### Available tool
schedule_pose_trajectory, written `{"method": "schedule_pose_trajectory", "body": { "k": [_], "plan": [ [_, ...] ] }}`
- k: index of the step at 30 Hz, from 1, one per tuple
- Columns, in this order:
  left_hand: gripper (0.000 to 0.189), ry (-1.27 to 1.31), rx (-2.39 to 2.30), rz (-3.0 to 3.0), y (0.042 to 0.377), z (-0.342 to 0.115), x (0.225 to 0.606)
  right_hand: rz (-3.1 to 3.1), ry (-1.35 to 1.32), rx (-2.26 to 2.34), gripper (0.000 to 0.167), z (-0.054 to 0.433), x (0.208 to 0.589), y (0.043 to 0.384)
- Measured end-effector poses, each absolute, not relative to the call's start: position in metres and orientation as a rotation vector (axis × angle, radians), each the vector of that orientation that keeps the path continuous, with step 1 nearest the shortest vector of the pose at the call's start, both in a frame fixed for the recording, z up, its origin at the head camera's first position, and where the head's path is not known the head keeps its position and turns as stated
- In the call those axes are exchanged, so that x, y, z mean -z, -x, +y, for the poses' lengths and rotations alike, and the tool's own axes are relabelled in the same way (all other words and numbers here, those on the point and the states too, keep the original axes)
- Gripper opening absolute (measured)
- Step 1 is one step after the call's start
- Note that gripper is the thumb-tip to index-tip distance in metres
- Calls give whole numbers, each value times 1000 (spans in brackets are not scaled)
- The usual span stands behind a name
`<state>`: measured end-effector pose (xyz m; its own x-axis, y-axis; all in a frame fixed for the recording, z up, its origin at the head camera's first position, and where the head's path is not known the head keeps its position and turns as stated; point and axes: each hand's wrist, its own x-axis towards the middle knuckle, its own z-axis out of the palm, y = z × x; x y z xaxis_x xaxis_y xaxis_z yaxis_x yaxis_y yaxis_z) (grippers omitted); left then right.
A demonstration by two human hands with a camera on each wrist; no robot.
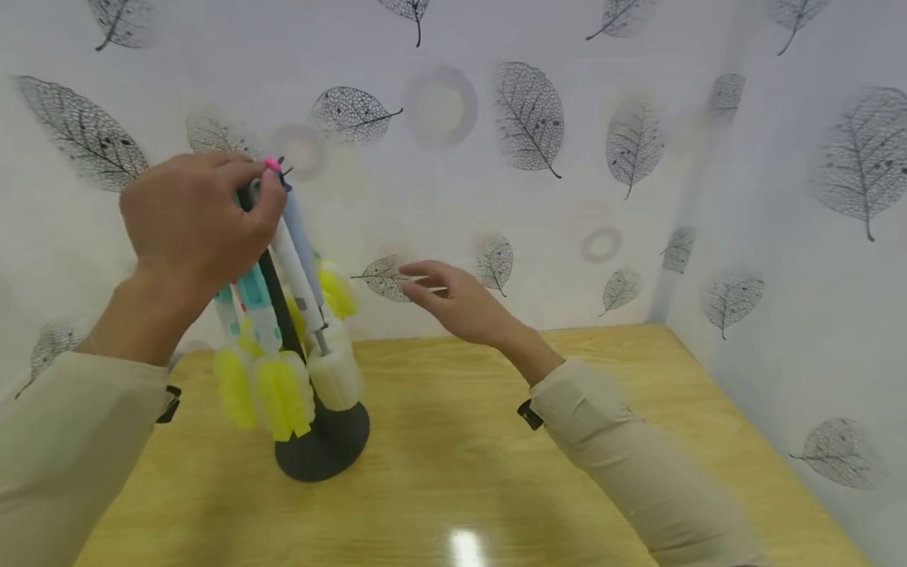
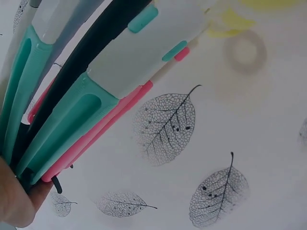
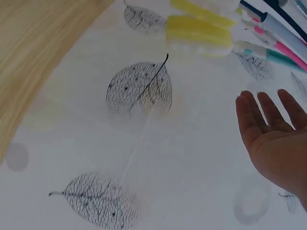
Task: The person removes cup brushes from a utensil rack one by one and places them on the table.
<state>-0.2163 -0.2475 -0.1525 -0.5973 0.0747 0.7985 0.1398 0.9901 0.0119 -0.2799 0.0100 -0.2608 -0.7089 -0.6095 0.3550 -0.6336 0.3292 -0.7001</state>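
Observation:
A black stand with a round base and a slanting pole stands on the table, hung with several bottle brushes. Some have yellow sponge heads; a white sponge head hangs on the right. My left hand grips the top of the stand, where the black hooks and handle ends gather; its fingers partly hide what they hold. Teal handles, a pink handle and the black pole run up to that hand in the left wrist view. My right hand is held in the air right of the brushes, fingers extended, touching nothing.
The wooden table meets a white wall printed with dark leaves just behind the stand. Another wall borders the table on the right. Light reflects off the table's front.

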Motion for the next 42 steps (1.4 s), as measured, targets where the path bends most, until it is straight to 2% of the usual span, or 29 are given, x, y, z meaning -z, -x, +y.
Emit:
{"method": "schedule_pose_trajectory", "body": {
  "k": [6,14,26,37,42],
  "plan": [
    [53,187,86,-2054,208,-241,161,-2371,-1370,-1551,42,-39,269,267],
    [52,240,135,-1964,208,-234,163,-2213,-1300,-1669,39,-71,279,260],
    [50,260,163,-1927,215,-228,162,-2302,-1131,-1618,29,-77,280,267],
    [47,225,124,-1905,214,-240,166,-2200,-1216,-1693,29,-66,276,274],
    [51,231,91,-1870,213,-250,165,-2102,-1221,-1731,29,-54,271,277]
  ]
}}
